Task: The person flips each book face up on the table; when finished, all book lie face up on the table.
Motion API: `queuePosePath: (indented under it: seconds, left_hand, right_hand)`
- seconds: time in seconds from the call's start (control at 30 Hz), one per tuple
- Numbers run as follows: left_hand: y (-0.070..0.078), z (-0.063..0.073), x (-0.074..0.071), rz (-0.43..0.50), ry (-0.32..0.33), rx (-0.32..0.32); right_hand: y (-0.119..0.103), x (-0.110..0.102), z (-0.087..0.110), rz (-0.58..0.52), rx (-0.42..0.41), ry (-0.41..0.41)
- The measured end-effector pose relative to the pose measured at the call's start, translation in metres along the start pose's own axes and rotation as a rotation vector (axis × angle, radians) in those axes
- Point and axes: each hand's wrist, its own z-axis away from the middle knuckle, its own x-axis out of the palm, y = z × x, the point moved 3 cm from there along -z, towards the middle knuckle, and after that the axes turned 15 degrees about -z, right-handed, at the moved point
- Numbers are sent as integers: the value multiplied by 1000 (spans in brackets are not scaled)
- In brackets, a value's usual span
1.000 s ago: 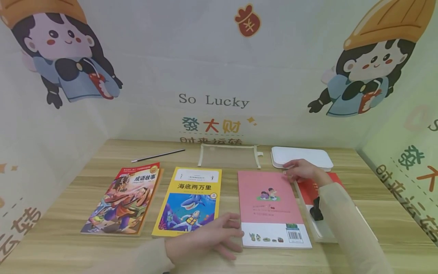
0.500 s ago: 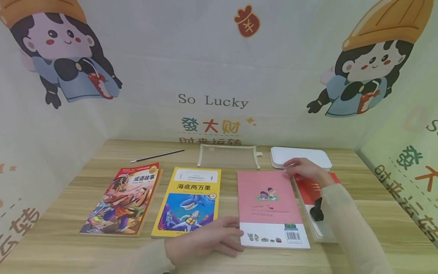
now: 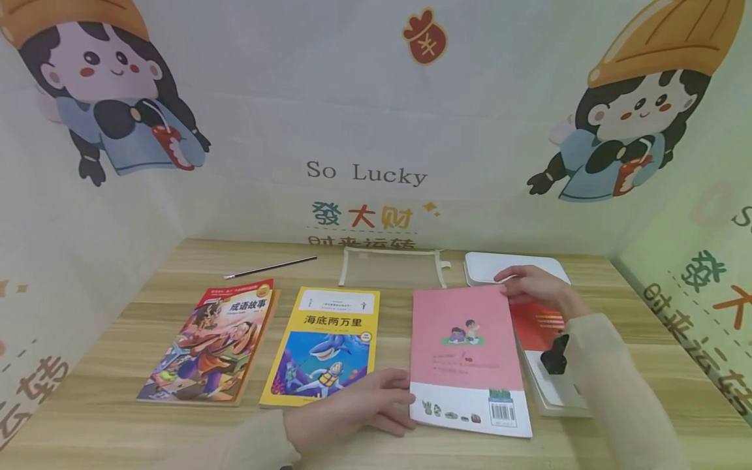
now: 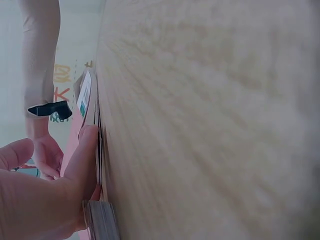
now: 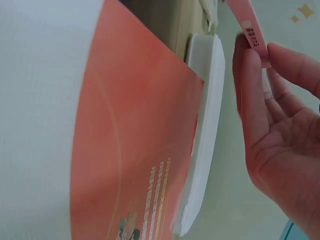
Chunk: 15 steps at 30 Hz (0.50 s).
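A pink-and-white book (image 3: 464, 359) lies back cover up, its far right corner raised. My right hand (image 3: 531, 287) pinches that corner; in the right wrist view, the thumb and fingers of the right hand (image 5: 280, 110) close on the pink book (image 5: 250, 30) from both sides. Against the book's left edge rests my left hand (image 3: 364, 405), its fingers loosely extended. The left wrist view has the left hand (image 4: 45, 195) with a fingertip at the edge of the pink book (image 4: 92, 110) and the thumb held apart.
Left of the pink book lie a yellow book (image 3: 329, 346) and a storybook (image 3: 211, 343). A red-and-white book (image 3: 540, 326) is partly under the right forearm. Farther back are a pencil (image 3: 270, 266), a mesh pouch (image 3: 392, 269) and a white case (image 3: 517, 262).
The pink book's far right corner has risen with my right hand, which moved slightly right. The book has tilted and shifted slightly; my left hand stays at its left edge.
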Motion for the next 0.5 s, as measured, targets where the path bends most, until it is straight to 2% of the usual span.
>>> queuePosePath:
  seconds: [0.13, 0.3, 0.5]
  left_hand:
    - [0, 0, 0, -1, 13, -5]
    - [0, 0, -1, 4, 40, -8]
    - [-2, -1, 0, 5, 30, -15]
  right_hand:
    - [-1, -5, 5, -58, -51, -46]
    - [-3, -8, 15, -201, -129, -87]
    - [-10, -7, 22, -406, -272, -233]
